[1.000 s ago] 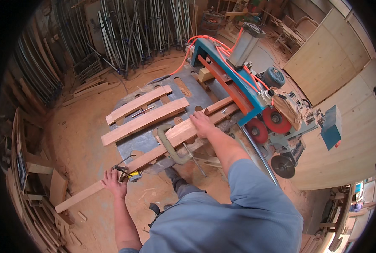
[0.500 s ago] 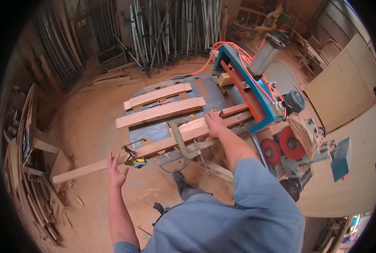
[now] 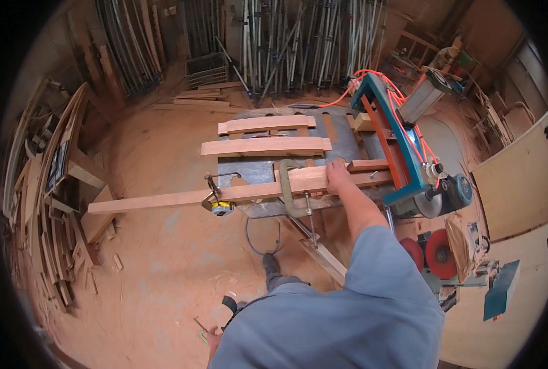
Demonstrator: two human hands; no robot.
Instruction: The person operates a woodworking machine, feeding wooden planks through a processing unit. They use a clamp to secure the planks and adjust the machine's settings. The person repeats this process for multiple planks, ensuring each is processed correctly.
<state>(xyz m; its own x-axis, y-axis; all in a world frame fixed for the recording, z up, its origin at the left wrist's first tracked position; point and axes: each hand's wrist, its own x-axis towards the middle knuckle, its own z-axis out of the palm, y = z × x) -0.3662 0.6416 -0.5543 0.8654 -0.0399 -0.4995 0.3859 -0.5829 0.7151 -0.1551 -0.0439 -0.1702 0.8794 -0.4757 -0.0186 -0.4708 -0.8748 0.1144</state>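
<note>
1. Since the long board [image 3: 163, 200] overhangs the metal work table [image 3: 252, 172] far out to the left with nothing under its free end, I judge its weight wants to lever the near end up, so downward pressure at the table must not slacken.
2. On the table's left corner a yellow tape measure [image 3: 220, 207] lies just beside the board, touching or nearly so; I would keep the board from pushing it off the edge.
3. My left hand [image 3: 213, 337] shows only as a sliver at the lower edge, beside my shirt; I cannot tell whether it is open or holds anything.
4. At mid-table a C-clamp [image 3: 293, 192] hooks over the board stack; whether its screw is tight I cannot tell, so I would check before trusting it.
5. My right hand [image 3: 337, 176] lies flat and open, palm down, on the board's right end, fingers spread, gripping nothing. Keeping the palm square over the table edge looks best.
6. To the right stands the blue machine [image 3: 403, 147], near the hand; fingers should stay on the wood, away from it.
</note>
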